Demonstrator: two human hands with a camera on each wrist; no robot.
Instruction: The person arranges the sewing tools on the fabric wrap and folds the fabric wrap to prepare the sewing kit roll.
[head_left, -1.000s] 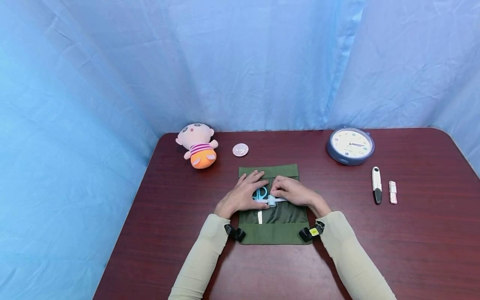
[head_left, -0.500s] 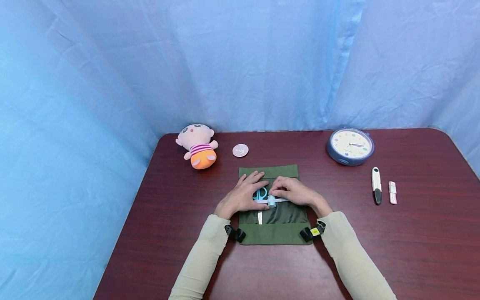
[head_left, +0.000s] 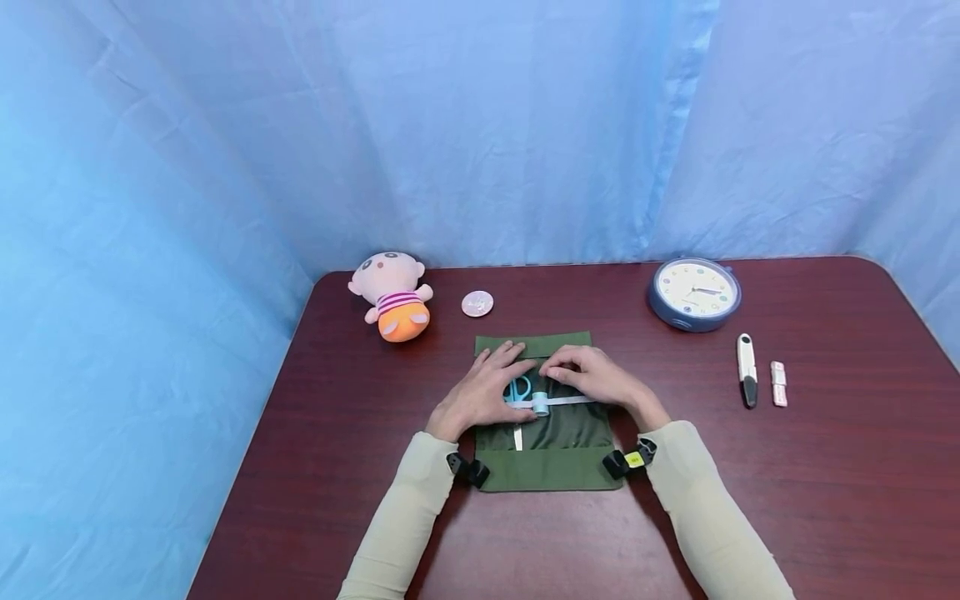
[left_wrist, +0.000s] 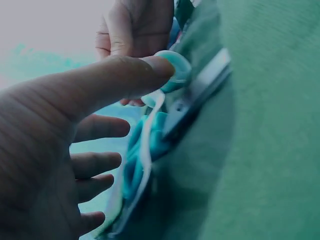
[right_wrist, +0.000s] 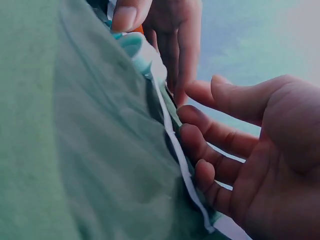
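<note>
Curtained booth, blue drapes (head_left: 480,125) around table (head_left: 840,500)

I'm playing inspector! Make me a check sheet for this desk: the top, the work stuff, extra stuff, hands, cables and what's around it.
Surface: reddish-brown table, shiny near the front.
Job's things: green pouch lies unfolded; a white strap crosses the blue scissors and meets a pale-blue spool.
Clutter: plush doll, pale disc, clock, white-and-black tool, small pale item.
Hands: left hand spread, thumb at the spool; right hand over the pouch, holding nothing.
Cables: nothing seen.
Surroundings: blue curtains.
</note>
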